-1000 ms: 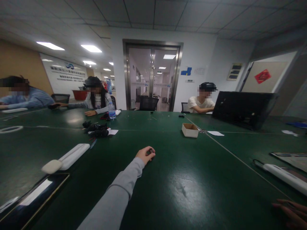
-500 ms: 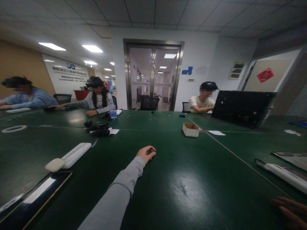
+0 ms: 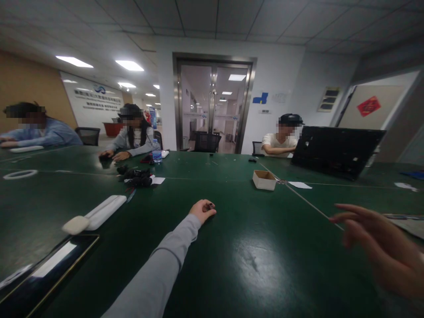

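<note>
Reaching out over the middle of the green table (image 3: 245,221), my left hand (image 3: 200,211) is closed, with thumb and fingers round a small dark object (image 3: 211,206). Its kind is too small to make out. The hand is low, at the tabletop. At the right edge my right hand (image 3: 377,243) is raised over the table, a little blurred. Its fingers stretch to the left and are apart, with nothing seen in them. A small open box (image 3: 264,182) stands beyond and to the right of my left hand.
Left of my arm lie a white case (image 3: 107,212), a beige rounded object (image 3: 75,225) and a dark flat panel (image 3: 49,274). Farther off are black gear (image 3: 137,177), a water bottle (image 3: 157,152) and a large black screen (image 3: 336,150). Several people sit across the table.
My right hand has risen from the lower right corner into view, moving up and left. My left hand stays almost in place. The long-haired person across has drawn one hand inward with a dark object.
</note>
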`<state>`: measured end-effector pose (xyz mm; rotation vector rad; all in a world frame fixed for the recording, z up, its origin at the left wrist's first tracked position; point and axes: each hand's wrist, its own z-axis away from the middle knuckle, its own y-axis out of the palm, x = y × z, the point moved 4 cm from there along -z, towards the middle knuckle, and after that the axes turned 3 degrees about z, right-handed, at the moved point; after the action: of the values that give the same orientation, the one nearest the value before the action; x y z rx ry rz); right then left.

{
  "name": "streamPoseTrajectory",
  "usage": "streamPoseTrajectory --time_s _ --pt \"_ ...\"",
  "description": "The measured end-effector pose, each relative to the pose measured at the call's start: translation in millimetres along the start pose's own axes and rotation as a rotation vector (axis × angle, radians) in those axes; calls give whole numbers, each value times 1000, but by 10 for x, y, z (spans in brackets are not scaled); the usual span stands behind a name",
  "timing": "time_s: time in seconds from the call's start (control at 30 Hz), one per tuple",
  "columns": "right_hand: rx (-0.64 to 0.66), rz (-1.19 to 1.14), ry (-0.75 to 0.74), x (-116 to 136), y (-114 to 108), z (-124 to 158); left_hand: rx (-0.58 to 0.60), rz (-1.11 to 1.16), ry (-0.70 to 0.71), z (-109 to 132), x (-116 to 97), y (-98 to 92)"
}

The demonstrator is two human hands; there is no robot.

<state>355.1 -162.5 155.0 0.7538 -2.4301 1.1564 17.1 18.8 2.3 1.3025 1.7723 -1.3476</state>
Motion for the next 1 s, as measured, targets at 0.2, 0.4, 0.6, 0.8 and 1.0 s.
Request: streamPoseTrajectory --time_s 0.2,0.4,0.6,0.8,1.0 --pt "690 -419 8 586 1698 -404 -68 320 -172 -54 20 -32" --pt "489 -748 426 501 3046 -586 -431 780 -275 -237 126 -97" --pt "401 -1090 499 531 3560 -680 -405 820 -240 -297 197 -72" --pt "421 -1212 630 452 3556 -651 -348 738 -152 -310 210 -76" --pt "534 -1353 716 451 3479 -569 -178 787 -129 -258 148 -13"
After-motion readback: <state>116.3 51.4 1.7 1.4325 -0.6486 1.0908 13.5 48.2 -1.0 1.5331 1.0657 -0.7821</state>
